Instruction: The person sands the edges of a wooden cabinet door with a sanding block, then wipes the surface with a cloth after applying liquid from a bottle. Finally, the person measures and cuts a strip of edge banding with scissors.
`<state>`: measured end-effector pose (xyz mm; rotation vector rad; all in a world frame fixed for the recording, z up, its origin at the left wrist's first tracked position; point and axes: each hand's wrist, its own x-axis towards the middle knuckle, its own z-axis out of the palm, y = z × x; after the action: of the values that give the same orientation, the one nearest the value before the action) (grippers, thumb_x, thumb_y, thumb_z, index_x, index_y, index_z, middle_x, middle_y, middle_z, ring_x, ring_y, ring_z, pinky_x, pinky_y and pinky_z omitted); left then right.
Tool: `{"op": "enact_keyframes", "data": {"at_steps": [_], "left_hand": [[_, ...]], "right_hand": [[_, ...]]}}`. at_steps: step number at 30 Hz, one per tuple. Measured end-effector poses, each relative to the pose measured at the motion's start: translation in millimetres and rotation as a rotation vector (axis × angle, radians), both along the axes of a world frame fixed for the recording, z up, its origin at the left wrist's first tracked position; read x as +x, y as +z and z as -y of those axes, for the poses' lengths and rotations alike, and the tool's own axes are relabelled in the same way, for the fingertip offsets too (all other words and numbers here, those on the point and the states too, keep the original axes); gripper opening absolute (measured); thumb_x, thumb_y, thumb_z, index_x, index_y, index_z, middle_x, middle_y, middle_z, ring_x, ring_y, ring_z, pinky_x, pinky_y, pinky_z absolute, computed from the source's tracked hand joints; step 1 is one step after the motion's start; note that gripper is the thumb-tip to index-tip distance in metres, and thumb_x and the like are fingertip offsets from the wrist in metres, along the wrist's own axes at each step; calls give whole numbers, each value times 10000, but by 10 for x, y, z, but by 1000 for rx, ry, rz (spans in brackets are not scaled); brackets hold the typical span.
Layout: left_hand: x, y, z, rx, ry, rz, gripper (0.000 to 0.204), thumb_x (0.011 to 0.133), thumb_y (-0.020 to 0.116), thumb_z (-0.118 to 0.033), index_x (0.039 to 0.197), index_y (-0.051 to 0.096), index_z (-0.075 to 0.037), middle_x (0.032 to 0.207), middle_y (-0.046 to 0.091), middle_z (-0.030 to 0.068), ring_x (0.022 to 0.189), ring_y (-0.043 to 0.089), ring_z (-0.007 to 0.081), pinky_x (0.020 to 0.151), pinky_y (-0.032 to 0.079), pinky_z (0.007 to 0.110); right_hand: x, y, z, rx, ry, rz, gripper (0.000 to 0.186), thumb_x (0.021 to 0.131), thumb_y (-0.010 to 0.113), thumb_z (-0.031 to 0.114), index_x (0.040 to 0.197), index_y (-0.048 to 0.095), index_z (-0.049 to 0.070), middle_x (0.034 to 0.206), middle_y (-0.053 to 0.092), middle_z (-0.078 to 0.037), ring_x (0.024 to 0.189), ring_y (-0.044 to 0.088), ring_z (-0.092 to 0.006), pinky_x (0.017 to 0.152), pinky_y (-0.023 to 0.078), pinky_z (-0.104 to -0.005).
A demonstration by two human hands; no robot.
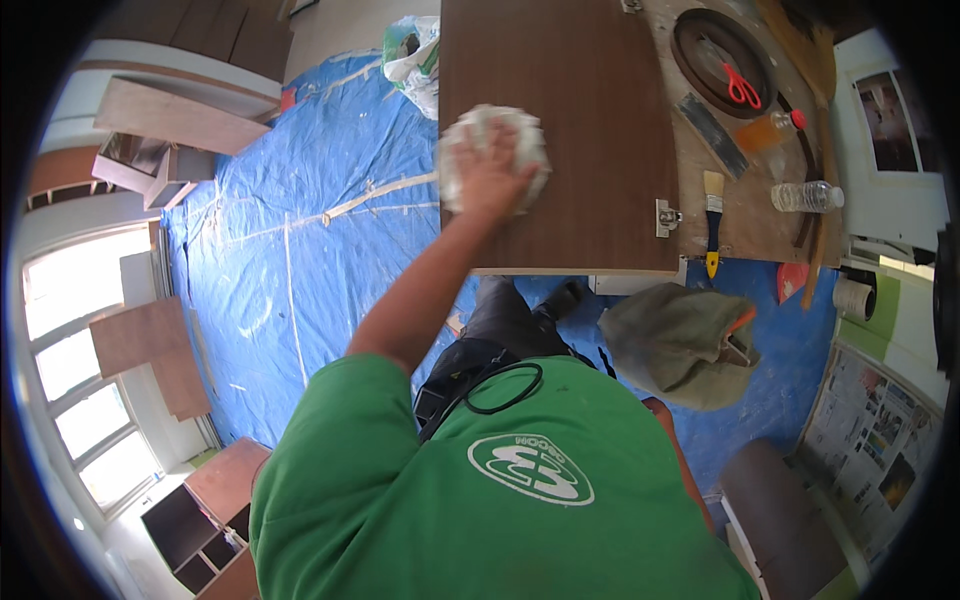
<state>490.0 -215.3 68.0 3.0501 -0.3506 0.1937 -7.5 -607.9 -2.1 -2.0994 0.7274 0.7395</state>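
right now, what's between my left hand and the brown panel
A white cloth lies between them: your left hand is spread on top of it, and the brown panel is beneath. The head view shows this.

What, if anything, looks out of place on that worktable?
The paintbrush: its handle tip appears to jut past the worktable's near edge, where it might get knocked off. No spill stands out.

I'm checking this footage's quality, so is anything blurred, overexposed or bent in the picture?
Head view: the left hand and white cloth look smeared, probably by motion; same head view: the window panes at left are washed out white, and fisheye distortion curves edges toward the border.
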Motion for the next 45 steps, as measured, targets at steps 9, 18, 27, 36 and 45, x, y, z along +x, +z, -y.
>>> {"op": "enact_keyframes", "data": {"at_steps": [9, 18, 27, 36, 45], "left_hand": [[-1074, 380, 1149, -284, -410, -213, 796, 941, 532, -645, 1602, 345, -243, 1700, 224, 37, 1568, 91, 409, 1253, 50, 594], [-688, 381, -613, -102, 74, -233, 879, 912, 568, -690, 1621, 301, -244, 1716, 171, 41, 1565, 125, 402, 1229, 128, 600], [-746, 474, -1051, -242, -80, -390, 989, 851, 697, -630, 1634, 246, -230, 1722, 97, 116, 1526, 229, 443, 1187, 214, 624], [-561, 307, -821, -268, 156, -320, 1053, 829, 698, -665, 1642, 201, -219, 1717, 92, 147, 1528, 236, 431, 1132, 247, 709], [-880, 394, -918, -285, 121, -417, 1107, 831, 682, -681, 1655, 95, -231, 1719, 66, 150, 1521, 287, 386, 1139, 236, 707]], "right_hand": [[370, 444, 272, -43, -85, -17, 206, 841, 719, 213, 917, 722, 21, 955, 733, -160, 911, 697, -303, 838, 536, -384], [481, 142, -105, 153, -23, 57, 217, 836, 689, 211, 921, 724, 15, 956, 729, -170, 923, 691, -322, 855, 531, -385], [350, 135, -208, 10, 13, 61, 239, 825, 703, 232, 927, 727, 17, 966, 717, -201, 955, 673, -385, 866, 529, -422], [390, 59, -254, -3, 148, 4, 244, 823, 698, 235, 919, 723, 12, 976, 708, -221, 964, 663, -413, 864, 529, -461], [695, 244, -248, -84, 114, 109, 292, 832, 693, 263, 1002, 729, 28, 1061, 696, -234, 996, 666, -422, 883, 530, -458]]}}
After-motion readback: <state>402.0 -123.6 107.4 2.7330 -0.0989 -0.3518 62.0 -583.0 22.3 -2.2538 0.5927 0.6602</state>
